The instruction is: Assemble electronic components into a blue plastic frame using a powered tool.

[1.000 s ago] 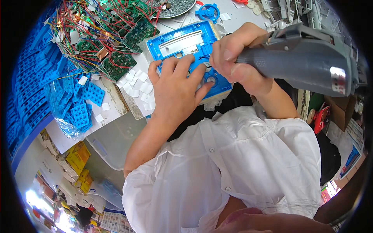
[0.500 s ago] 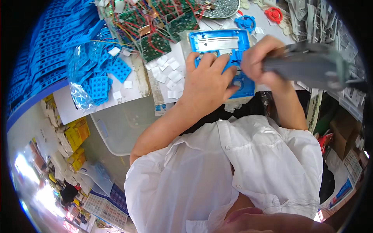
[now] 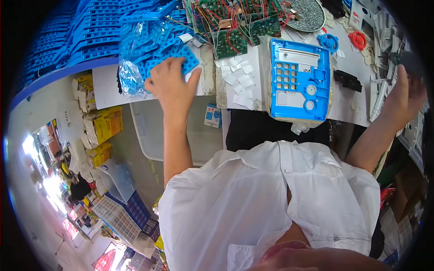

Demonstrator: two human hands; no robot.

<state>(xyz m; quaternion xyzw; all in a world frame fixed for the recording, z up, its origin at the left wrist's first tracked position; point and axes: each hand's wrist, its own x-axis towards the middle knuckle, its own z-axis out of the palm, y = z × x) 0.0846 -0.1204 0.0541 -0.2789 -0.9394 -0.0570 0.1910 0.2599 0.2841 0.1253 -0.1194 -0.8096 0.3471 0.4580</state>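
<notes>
My left hand (image 3: 174, 83) reaches over a bag of small blue keypad grids (image 3: 190, 61), fingers curved and thumb spread apart, with no part visible in its grasp. In front of me a blue plastic housing (image 3: 316, 67) lies on a padded base, its inner side up, showing a grid of square holes and round openings. Neither hand touches it. Out at the far right, my right hand (image 3: 407, 101) is beside a dark grey tool (image 3: 409, 61). Blur and the dark rim of the picture hide its fingers, so its grip does not show.
Stacked blue panels (image 3: 90, 36) fill the far left. Circuit boards (image 3: 230, 43) with wires lie behind white squares (image 3: 239, 77). A round dish of small metal pieces (image 3: 307, 16), blue ring (image 3: 328, 43), red ring (image 3: 357, 39) and black part (image 3: 348, 80) sit around the housing.
My left hand has left the housing and moved left to the keypad grids. My right hand has swung away to the right with the dark tool, uncovering the housing and the black part.
</notes>
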